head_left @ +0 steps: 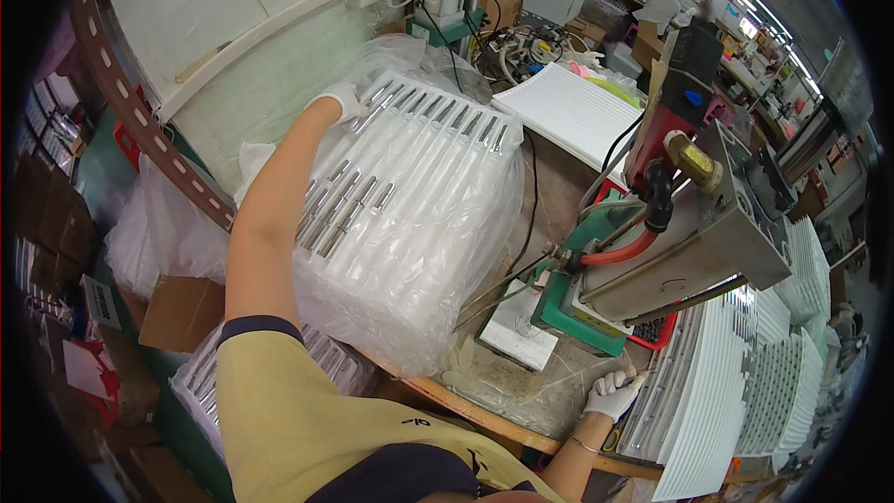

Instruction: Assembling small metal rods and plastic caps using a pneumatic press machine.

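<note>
My left hand [343, 101], in a white glove, reaches to the far left corner of a white grooved tray [419, 224]. Its fingertips are beside a slim silver metal tube [374, 114]; they are mostly hidden, so I cannot tell whether they grip it. Several such tubes lie in the tray's far row, and a second cluster [346, 210] lies at its left side. Clear plastic wrapping surrounds the tray. At the lower right, my gloved right hand [613, 395] has curled fingers, with thumb and forefinger together beside a tray of long silver rods [666, 382].
A bench press with a green base [582, 317] and a metal body [670, 261] stands between my hands. A white block [520, 331] lies before it. White ridged sheets [568, 112] lie behind. Further trays [778, 391] fill the right. Wrapped tubes [321, 363] sit below left.
</note>
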`<state>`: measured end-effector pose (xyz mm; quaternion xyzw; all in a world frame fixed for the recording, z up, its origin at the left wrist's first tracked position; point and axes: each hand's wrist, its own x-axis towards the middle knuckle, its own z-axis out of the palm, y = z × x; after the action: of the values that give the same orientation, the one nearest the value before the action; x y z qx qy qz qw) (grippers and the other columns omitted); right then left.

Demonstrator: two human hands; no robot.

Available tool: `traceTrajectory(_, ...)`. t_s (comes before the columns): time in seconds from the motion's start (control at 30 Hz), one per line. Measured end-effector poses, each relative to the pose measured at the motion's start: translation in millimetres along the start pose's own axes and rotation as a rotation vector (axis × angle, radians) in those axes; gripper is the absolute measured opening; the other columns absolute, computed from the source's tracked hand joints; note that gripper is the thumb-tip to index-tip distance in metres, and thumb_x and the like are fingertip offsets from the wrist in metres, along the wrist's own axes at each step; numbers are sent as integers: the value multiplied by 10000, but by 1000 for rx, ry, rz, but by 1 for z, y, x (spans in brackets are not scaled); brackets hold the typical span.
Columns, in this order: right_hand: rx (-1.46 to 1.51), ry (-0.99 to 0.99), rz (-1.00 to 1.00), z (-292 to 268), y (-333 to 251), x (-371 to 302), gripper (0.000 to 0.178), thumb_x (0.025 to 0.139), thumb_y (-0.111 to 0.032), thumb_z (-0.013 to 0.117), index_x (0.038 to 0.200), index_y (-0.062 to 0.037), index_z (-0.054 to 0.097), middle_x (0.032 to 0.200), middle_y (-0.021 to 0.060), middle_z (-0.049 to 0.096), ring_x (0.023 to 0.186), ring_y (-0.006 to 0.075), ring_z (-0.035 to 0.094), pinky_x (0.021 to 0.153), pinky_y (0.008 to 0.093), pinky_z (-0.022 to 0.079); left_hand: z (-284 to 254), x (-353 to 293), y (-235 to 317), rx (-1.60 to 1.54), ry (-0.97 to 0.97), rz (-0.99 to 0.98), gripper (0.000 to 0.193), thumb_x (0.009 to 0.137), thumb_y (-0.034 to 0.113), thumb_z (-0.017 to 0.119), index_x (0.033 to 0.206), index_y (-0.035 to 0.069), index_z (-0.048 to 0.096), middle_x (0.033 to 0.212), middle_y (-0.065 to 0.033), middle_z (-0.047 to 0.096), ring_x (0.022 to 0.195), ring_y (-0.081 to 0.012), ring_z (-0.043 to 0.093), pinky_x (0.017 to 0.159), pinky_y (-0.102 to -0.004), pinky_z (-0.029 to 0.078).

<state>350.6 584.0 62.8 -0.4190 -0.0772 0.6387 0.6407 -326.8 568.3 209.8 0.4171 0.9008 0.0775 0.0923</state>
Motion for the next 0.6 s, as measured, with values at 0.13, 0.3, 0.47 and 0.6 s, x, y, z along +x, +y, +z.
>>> traceTrajectory(0.13,4,-16,10,0,1,0,409,963,-481,394,783,-149,551,460,-41,319,316,80,221,279,238,168,10,-12,-8,-89,245,16,426,730,342,670,1018,28,656,1010,-194,653,950,-324,621,840,-368,477)
traceTrajectory(0.3,17,-4,12,5,0,-5,421,965,-469,401,747,-140,549,449,-33,322,313,86,230,279,239,166,18,-55,8,-159,451,43,382,826,273,543,1097,14,623,1064,-209,634,999,-349,604,902,-397,450)
traceTrajectory(0.47,-3,-5,19,2,1,-2,404,965,-469,401,792,-133,542,453,-30,329,312,87,231,277,244,162,55,-43,2,-388,462,7,581,878,363,432,1300,-36,424,1220,-294,514,1144,-418,493,985,-420,373)
traceTrajectory(0.6,-17,-19,8,2,2,-2,391,966,-465,402,818,-130,541,456,-29,331,311,85,226,278,245,153,71,-12,-4,-462,513,63,619,887,382,408,1333,-47,375,1283,-325,444,1188,-443,443,1004,-428,351)
